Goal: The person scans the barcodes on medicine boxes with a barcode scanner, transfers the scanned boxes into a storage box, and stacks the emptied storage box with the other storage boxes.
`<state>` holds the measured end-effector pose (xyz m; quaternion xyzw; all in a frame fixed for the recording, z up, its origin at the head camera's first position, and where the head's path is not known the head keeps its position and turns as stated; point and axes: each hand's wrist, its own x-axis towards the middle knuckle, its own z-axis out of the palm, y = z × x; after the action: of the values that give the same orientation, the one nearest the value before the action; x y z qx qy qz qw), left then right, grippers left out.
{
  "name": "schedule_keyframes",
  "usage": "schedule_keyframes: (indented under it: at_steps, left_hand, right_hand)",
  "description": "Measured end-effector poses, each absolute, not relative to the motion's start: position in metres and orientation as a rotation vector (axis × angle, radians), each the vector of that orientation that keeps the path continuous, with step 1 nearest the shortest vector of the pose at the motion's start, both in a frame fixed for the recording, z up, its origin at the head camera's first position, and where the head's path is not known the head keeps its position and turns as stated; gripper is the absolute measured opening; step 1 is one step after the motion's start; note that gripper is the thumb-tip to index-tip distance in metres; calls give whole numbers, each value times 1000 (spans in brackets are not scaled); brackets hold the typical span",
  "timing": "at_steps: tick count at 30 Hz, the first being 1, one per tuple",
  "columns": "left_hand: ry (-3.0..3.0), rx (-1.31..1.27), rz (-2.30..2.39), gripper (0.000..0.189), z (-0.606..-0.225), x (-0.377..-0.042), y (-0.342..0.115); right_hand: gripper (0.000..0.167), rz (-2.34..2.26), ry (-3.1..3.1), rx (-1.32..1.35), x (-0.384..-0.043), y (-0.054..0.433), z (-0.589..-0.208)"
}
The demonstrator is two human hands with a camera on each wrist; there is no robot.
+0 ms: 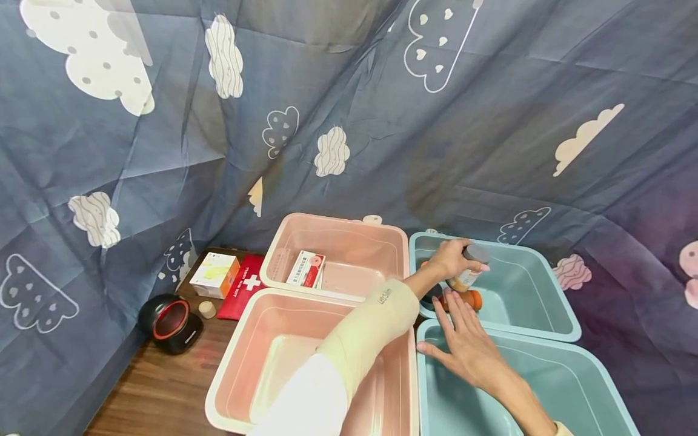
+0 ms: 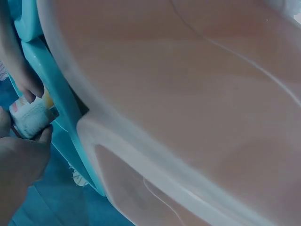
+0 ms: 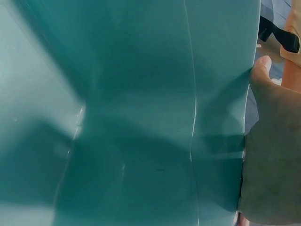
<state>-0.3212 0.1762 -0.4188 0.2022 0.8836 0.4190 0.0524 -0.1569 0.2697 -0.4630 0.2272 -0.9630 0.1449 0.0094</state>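
Note:
My left hand (image 1: 451, 259) grips a bottle with a grey cap (image 1: 465, 278), held tilted over the far blue bin (image 1: 545, 290). In the left wrist view the white label of this bottle (image 2: 30, 117) shows between the fingers and thumb of the left hand (image 2: 21, 160). My right hand (image 1: 473, 351) reaches across the wall between the two blue bins, fingers extended, with fingertips right at an orange bottle (image 1: 473, 299) lying in the far bin. Something dark (image 1: 432, 295) lies beside it, partly hidden. From the right wrist, that hand (image 3: 277, 155) shows at the frame's edge.
The near blue bin (image 1: 578, 357) lies under my right forearm. My left sleeve crosses the near pink bin (image 1: 234, 363). In the far pink bin (image 1: 338, 224) lies a medicine box (image 1: 307, 269). A carton (image 1: 214, 275), red pouch (image 1: 240, 290) and black device (image 1: 171, 324) are at left.

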Motion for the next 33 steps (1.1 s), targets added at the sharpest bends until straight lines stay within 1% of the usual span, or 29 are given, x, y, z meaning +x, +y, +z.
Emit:
schedule_keyframes:
  at_steps: [4,6,14,21,26,30,31,33]
  left_hand:
    - [2667,457,1359,58,-414,-317,178]
    - [2670,445,1404,52,-411,-315,175]
    - [2668,608,1328,47,-412,-318,157]
    - [2695,750,1259,38,-402,-318,131]
    - [2702,876,1218,38,-381,-315,88]
    - [2744,926,1149,39,-352,-313,33]
    - [2758,952,1154,42,-359,-325,18]
    - [2798,946,1141,42,-347,-318,-12]
  right_hand:
    - [104,384,-3080,673,-154,264,-453]
    - [105,384,-3102,669,-155,264,-453]
    - [105,423,-3047,679,-155,264,-456]
    - [106,380,-3078,659,-152,264,-454]
    - [104,405,-3015,687,-151,268,-457]
    - [104,434,-2970,712,-154,269,-459]
    - [104,434,-2977,710,-154,269,-459]
    - [104,441,-3000,700,-154,270,-458]
